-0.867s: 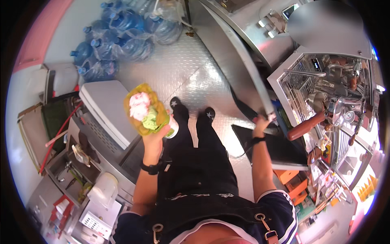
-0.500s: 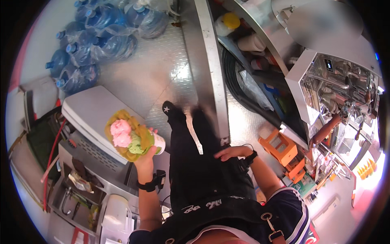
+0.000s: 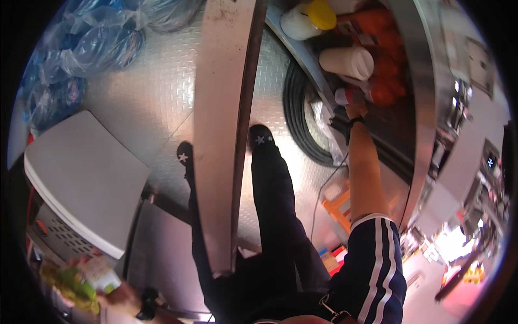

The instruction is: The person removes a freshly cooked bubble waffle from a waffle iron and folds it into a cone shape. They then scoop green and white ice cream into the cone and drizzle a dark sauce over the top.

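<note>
At the lower left, my left hand [image 3: 123, 298] is closed around a paper cup [image 3: 101, 274]. A yellowish-green bubble waffle [image 3: 67, 283] stands in the cup, blurred and partly cut by the picture's dark rim. The ice cream in it is hard to make out from this angle. My right arm stretches forward into a low steel shelf, where my right hand [image 3: 356, 107] grips a small white-and-red container [image 3: 343, 97]. The hand partly hides that container. Beside it lies a white cup-shaped container [image 3: 348, 62].
A yellow-lidded tub [image 3: 307, 20] and orange packages [image 3: 372, 48] share the shelf. Below lies a coiled black hose [image 3: 302, 113]. A steel counter edge [image 3: 221, 124] crosses above my legs. A grey-lidded chest [image 3: 89, 178] and wrapped water bottles [image 3: 91, 48] are leftward.
My right hand has gone from beside my thigh into the shelf, onto the white-and-red container. The left hand, still holding the cup, now appears lower and farther left. The view has shifted right.
</note>
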`<control>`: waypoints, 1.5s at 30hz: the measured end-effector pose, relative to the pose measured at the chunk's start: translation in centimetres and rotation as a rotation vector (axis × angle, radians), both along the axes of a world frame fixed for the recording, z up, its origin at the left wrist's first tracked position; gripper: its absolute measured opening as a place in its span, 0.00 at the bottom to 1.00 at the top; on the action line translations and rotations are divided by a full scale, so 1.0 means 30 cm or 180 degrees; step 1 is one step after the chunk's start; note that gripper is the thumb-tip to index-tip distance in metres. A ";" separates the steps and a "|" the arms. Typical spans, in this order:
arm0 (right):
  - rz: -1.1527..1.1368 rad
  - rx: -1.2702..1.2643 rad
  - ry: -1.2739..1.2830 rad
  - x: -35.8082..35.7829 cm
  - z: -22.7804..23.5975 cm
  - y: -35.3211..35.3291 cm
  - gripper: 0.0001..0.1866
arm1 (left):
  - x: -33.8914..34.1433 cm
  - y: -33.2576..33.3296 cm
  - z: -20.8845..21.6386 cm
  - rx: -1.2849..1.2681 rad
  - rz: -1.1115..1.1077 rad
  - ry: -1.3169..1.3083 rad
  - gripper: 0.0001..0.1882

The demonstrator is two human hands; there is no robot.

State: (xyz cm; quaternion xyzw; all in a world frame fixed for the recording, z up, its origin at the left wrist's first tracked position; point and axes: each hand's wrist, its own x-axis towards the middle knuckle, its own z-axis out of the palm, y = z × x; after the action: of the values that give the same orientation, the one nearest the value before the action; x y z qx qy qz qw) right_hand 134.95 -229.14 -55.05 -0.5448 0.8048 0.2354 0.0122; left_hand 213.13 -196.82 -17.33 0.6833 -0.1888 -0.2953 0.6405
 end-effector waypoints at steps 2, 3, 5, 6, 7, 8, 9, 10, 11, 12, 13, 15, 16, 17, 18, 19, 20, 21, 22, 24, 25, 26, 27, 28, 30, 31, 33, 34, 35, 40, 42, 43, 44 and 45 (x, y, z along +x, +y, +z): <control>0.0827 -0.0005 0.0183 -0.157 -0.110 -0.093 0.53 | -0.069 0.005 0.003 -0.0024 0.0361 -0.0246 0.49; 0.1143 0.0028 0.0287 -0.236 -0.124 -0.126 0.54 | -0.104 0.021 -0.032 -0.0089 0.0500 -0.0329 0.50; 0.1336 0.0207 0.0323 -0.278 -0.188 -0.149 0.52 | -0.145 0.077 -0.061 -0.0207 0.0566 -0.0319 0.51; 0.1224 0.0347 0.0226 -0.244 -0.218 -0.141 0.49 | -0.153 0.118 -0.044 -0.0261 0.0523 -0.0292 0.51; 0.1123 0.0460 0.0194 -0.240 -0.222 -0.148 0.46 | -0.146 0.163 -0.040 -0.0351 0.0495 -0.0207 0.51; 0.1183 0.1046 0.0085 -0.229 -0.222 -0.168 0.40 | -0.143 0.216 -0.034 -0.0449 0.0475 -0.0124 0.51; 0.1235 0.1172 0.0036 -0.237 -0.200 -0.187 0.42 | -0.195 0.214 -0.030 -0.0400 0.0722 -0.0141 0.52; 0.1308 0.1174 0.0028 -0.231 -0.214 -0.199 0.43 | -0.252 0.181 -0.014 -0.0320 0.1083 -0.0122 0.53; 0.1353 0.1120 0.0050 -0.234 -0.203 -0.191 0.44 | -0.309 0.154 0.003 -0.0270 0.1439 -0.0071 0.53; 0.1368 0.1019 0.0076 -0.229 -0.194 -0.190 0.45 | -0.350 0.134 0.010 -0.0291 0.1659 0.0052 0.54; 0.1359 0.0850 0.0113 -0.211 -0.166 -0.193 0.46 | -0.358 0.147 -0.001 -0.0335 0.1562 0.0039 0.54; 0.1122 0.0440 0.0158 -0.212 -0.130 -0.134 0.49 | -0.346 0.125 -0.012 -0.0355 0.1253 -0.0012 0.54; 0.1049 0.0231 0.0127 -0.161 -0.127 -0.123 0.50 | -0.336 0.146 -0.002 -0.0292 0.1025 -0.0088 0.55; 0.0970 0.0033 0.0093 -0.116 -0.117 -0.101 0.51 | -0.315 0.171 0.007 -0.0208 0.0792 -0.0138 0.55; 0.0868 -0.0142 0.0037 -0.051 -0.102 -0.067 0.53 | -0.321 0.173 0.026 -0.0269 0.0868 -0.0131 0.55; 0.0875 -0.0243 -0.0082 0.069 -0.106 -0.036 0.54 | -0.353 0.199 0.054 -0.0281 0.1020 -0.0157 0.55; 0.0807 -0.0363 -0.0171 0.126 -0.072 0.008 0.55 | -0.354 0.235 0.063 -0.0284 0.1050 -0.0139 0.56; 0.0816 -0.0490 -0.0279 0.196 -0.032 0.038 0.57 | -0.371 0.296 0.074 -0.0326 0.1136 -0.0124 0.56; 0.0780 -0.0598 -0.0399 0.238 -0.003 0.110 0.58 | -0.360 0.306 0.078 -0.0354 0.1171 -0.0058 0.55; 0.1455 -0.0769 -0.0376 0.202 0.037 0.187 0.57 | -0.348 0.373 0.110 -0.0454 0.1336 0.0172 0.51; 0.0928 -0.0598 -0.1137 0.301 0.096 0.284 0.57 | -0.370 0.384 0.162 -0.0465 0.1317 0.0147 0.49; 0.1013 -0.0423 -0.1198 0.376 0.097 0.316 0.54 | -0.338 0.403 0.178 -0.0620 0.1358 0.0221 0.47; 0.1171 -0.0145 -0.1190 0.378 0.129 0.361 0.51 | -0.387 0.457 0.219 -0.0692 0.1480 0.0335 0.45; 0.0934 0.0215 -0.1104 0.471 0.197 0.434 0.58 | -0.445 0.497 0.253 -0.0780 0.1613 0.0375 0.45; 0.1401 0.0453 -0.0856 0.482 0.295 0.515 0.66 | -0.553 0.584 0.354 -0.0978 0.1910 0.0638 0.43; 0.2168 0.0367 -0.0749 0.396 0.260 0.500 0.67 | -0.626 0.655 0.399 -0.1088 0.2147 0.0819 0.43; 0.1995 0.1251 -0.0830 0.633 0.477 0.666 0.67 | -0.696 0.765 0.489 -0.1138 0.1957 0.0807 0.43; 0.2116 0.1372 -0.0889 0.673 0.586 0.729 0.67 | -0.734 0.831 0.548 -0.1117 0.2057 0.0906 0.44; 0.2198 0.1454 -0.0974 0.702 0.684 0.817 0.67 | -0.765 0.921 0.612 -0.1125 0.2097 0.0992 0.44; 0.2569 0.1301 -0.0975 0.759 0.941 1.080 0.60 | -0.930 1.322 0.769 -0.1105 0.2169 0.1094 0.46; 0.2650 0.1253 -0.0713 0.764 0.998 1.208 0.59 | -1.008 1.535 0.751 -0.0806 0.2294 0.0636 0.46; 0.2681 0.1206 -0.0570 0.769 1.022 1.265 0.59 | -1.047 1.610 0.762 -0.0724 0.2380 0.0558 0.46; 0.2688 0.1414 -0.0627 0.790 1.043 1.305 0.58 | -1.076 1.695 0.777 -0.0632 0.2471 0.0457 0.46; 0.2813 0.1350 -0.0624 0.808 1.057 1.360 0.57 | -1.106 1.790 0.793 -0.0526 0.2557 0.0352 0.46</control>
State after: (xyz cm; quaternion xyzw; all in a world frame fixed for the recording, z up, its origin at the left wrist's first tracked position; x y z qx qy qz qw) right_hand 159.18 -188.35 -23.34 -0.8388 0.4264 0.3242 0.0974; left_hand 179.96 -143.11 6.46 0.6321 0.1045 -0.0420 0.7667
